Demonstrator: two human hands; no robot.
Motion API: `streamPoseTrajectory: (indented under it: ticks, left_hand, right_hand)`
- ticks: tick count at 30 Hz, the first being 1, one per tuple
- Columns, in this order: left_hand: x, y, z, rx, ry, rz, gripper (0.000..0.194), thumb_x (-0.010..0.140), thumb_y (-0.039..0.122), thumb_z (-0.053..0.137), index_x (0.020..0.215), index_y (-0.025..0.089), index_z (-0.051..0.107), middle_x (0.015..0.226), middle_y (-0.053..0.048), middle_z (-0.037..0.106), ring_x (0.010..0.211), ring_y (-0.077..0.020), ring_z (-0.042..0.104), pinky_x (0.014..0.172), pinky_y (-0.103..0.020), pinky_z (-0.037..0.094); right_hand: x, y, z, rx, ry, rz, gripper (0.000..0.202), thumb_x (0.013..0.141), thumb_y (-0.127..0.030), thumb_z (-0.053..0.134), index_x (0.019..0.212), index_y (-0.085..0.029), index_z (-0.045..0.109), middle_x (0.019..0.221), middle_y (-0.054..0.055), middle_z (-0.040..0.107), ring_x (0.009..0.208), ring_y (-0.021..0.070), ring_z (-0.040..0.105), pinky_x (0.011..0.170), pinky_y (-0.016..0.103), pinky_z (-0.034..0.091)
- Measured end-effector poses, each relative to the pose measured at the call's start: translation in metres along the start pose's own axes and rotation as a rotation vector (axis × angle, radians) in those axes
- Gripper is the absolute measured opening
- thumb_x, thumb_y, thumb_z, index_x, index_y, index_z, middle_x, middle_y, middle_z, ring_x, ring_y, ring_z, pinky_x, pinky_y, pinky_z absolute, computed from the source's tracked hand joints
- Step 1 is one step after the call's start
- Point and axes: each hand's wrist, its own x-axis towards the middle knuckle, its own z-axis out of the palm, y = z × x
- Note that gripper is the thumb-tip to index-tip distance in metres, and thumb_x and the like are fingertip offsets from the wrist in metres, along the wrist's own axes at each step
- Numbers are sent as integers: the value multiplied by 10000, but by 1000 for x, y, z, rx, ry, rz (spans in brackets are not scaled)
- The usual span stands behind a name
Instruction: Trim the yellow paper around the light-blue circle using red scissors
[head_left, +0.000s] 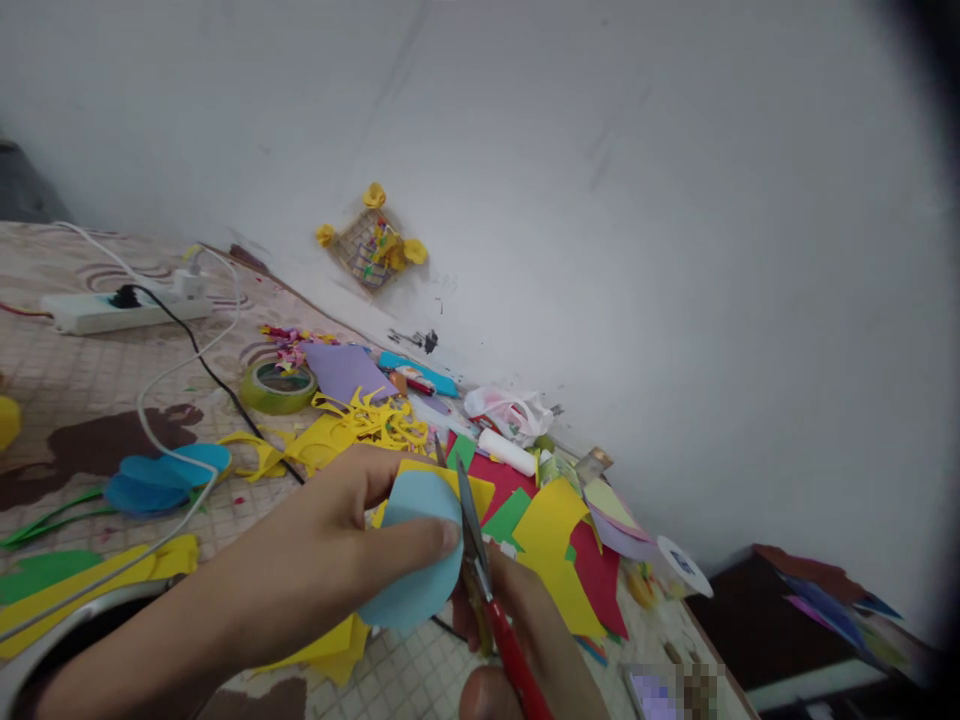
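Observation:
My left hand (375, 540) pinches a rounded light blue paper cutout (420, 590) against a yellow paper sheet (475, 487), the thumb pressing on the blue face. In my right hand (525, 610) is a pair of scissors (510, 650) with red on the handle. Their blades are parted and point up and away, at the right edge of the blue cutout, across the yellow sheet. Part of the right fingers is hidden behind the scissors and the paper.
Yellow paper scraps (375, 420), a tape roll (277, 388) and a purple sheet (346, 372) lie behind. Left are a blue paper flower (161, 480), a power strip (127, 308) and loose cables. Yellow, red and green sheets (555, 590) spread right; a wall rises behind.

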Motion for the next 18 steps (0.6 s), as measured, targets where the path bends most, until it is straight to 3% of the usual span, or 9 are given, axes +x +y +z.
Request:
streamPoseTrajectory:
  ticks: [6, 9, 13, 16, 18]
  left_hand:
    - [-2, 7, 1, 65, -36, 32, 199, 728, 152, 686, 582, 258, 770, 557, 54, 670, 502, -111, 514, 428, -154, 386]
    - [0, 7, -2, 125, -30, 15, 168, 729, 173, 697, 587, 243, 753, 549, 57, 634, 497, -110, 487, 417, -154, 368]
    - [0, 6, -15, 187, 59, 21, 163, 759, 261, 757, 606, 214, 728, 538, 66, 613, 484, -93, 467, 424, -143, 369]
    - [-1, 5, -23, 233, 161, 77, 213, 784, 356, 777, 640, 205, 736, 556, 47, 667, 484, -106, 526, 444, -161, 417]
    - [0, 1, -22, 293, 185, 110, 218, 792, 361, 769, 642, 207, 734, 562, 39, 682, 485, -120, 552, 447, -175, 430]
  right_hand:
    - [-4, 7, -5, 221, -64, 90, 775, 805, -798, 736, 1452, -393, 604, 1092, 45, 756, 801, 242, 662, 640, 298, 518]
    - [-2, 11, -11, 185, -84, 125, 808, 750, -816, 772, 1410, -367, 647, 1129, 45, 746, 788, 231, 647, 697, 314, 515]
    - [4, 20, -33, 97, -148, 211, 878, 601, -830, 862, 1276, -282, 739, 998, 62, 743, 817, 269, 657, 729, 346, 535]
    - [13, 25, -50, 159, -116, 135, 828, 502, -760, 949, 1135, -247, 801, 969, 80, 773, 774, 261, 674, 713, 357, 542]
    - [21, 23, -52, 274, -103, 50, 645, 572, -650, 991, 1023, -227, 804, 837, 39, 743, 688, 202, 639, 639, 296, 503]
